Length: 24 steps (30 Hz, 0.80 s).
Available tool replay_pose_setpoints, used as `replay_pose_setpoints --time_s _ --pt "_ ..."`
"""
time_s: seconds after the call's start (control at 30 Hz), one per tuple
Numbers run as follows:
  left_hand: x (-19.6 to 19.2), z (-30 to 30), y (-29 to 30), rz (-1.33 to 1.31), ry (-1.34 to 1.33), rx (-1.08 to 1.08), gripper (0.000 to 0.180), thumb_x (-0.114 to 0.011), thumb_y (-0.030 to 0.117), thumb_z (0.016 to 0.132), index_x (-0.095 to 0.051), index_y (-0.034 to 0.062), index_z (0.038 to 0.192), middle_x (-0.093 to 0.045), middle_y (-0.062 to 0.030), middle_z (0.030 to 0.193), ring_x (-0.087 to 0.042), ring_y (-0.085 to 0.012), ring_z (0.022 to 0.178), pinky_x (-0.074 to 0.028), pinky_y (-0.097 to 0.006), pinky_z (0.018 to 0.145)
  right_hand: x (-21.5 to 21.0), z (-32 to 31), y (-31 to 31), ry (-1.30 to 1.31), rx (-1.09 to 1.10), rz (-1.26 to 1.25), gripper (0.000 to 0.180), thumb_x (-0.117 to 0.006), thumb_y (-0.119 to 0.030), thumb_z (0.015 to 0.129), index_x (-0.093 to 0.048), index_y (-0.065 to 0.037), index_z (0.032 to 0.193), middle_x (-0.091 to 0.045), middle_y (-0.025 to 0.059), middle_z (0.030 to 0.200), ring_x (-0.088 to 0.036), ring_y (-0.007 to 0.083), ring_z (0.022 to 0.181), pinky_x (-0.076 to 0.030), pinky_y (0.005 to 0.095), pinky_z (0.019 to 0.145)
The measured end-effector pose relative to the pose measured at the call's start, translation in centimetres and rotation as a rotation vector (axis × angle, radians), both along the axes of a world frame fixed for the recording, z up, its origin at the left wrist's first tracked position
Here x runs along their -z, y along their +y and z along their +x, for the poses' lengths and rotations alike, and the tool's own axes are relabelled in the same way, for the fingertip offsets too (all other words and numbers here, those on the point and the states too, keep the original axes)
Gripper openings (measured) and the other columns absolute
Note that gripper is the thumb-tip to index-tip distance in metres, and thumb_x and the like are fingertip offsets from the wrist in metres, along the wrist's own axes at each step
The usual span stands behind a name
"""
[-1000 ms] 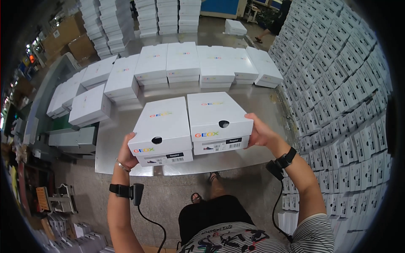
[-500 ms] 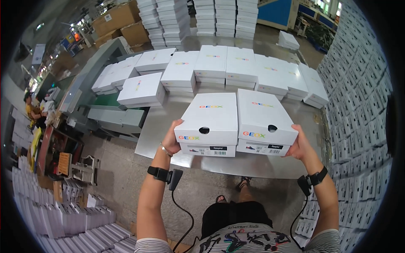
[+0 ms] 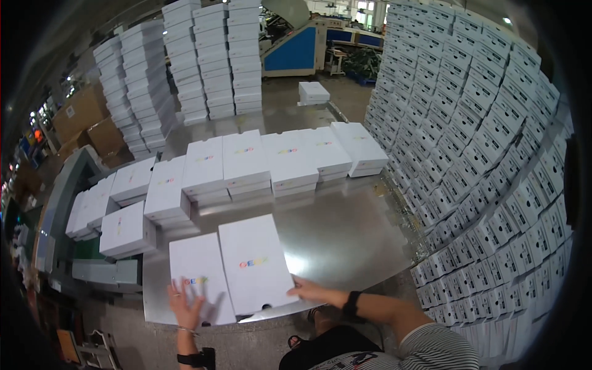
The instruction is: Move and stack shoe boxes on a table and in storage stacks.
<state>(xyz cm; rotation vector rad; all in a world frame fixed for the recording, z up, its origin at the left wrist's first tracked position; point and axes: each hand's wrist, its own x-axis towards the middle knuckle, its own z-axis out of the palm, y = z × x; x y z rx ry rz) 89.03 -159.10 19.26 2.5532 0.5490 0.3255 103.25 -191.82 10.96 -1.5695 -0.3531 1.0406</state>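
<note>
Two white lidded shoe boxes lie side by side on the near left of the metal table, tops up. On the left shoe box, my left hand rests with its fingers spread over the lid near the front edge. My right hand touches the right side of the other shoe box near its front corner, its fingertips partly hidden by the box edge. The boxes sit close against each other, the right one slightly farther back.
Behind them runs a row of white shoe boxes, which continues left onto a machine. A tall wall of shoe boxes rises along the right. Stacks of shoe boxes stand beyond the table. Brown cartons are at far left.
The two boxes, gripped from both sides with their printed ends facing me, now lie on the table. My left hand has shifted onto a lid. The view has turned right.
</note>
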Motion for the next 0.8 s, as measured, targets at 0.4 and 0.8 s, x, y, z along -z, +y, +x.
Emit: replay_pose_setpoints --time_s 0.4,0.8 --pt "0.9 3.8 -8.2 0.384 0.534 0.191 0.079 -0.052 0.055 0.073 -0.023 0.0161 0.135 -0.010 -0.0141 0.141 -0.006 -0.0353 0.130 -0.004 -0.056 0.099 -2.8 35.0 -17.6 0.261 1.198 0.169 0.100 -0.061 -0.061 0.064 -0.015 -0.009 0.135 -0.027 0.0179 0.127 -0.032 0.0396 0.115 -0.032 0.0560 0.086" --pt "2.4 3.8 -7.6 0.404 0.501 0.242 0.080 -0.049 0.055 0.075 -0.015 0.0166 0.137 -0.002 -0.0135 0.143 0.003 -0.0339 0.131 -0.001 -0.055 0.100 0.4 37.5 -24.6 0.365 1.486 0.639 0.050 -0.061 -0.040 0.065 -0.048 -0.013 0.105 -0.052 0.0041 0.094 -0.052 0.0205 0.086 -0.044 0.0389 0.068"
